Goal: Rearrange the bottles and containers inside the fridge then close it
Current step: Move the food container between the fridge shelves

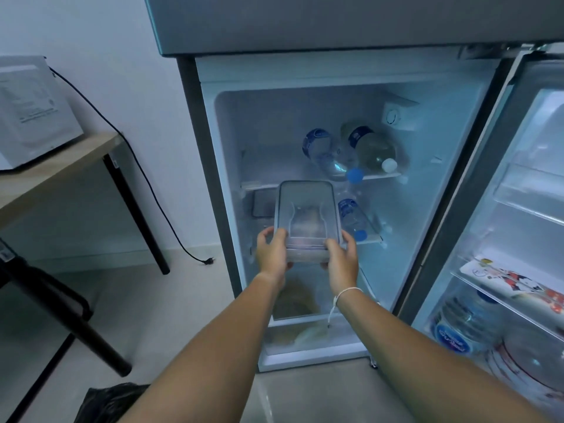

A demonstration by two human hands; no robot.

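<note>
Both of my hands hold the clear lidded container at frame centre, before the open fridge: left hand and right hand curl fingers round its near corners. Two bottles lie on the shelf above.

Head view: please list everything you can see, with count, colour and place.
fridge: 1, grey, centre, door open
bottles: 3, clear; two lying on upper shelf, one on middle shelf
container: 1, clear, held in front of middle shelf
door bottle: 1, clear, blue label, lower door rack
carton: 1, white and red, door rack
microwave: 1, white, on table
table: 1, wooden, left
cable: 1, black, unplugged, on floor
left hand: grips container
right hand: grips container
</note>
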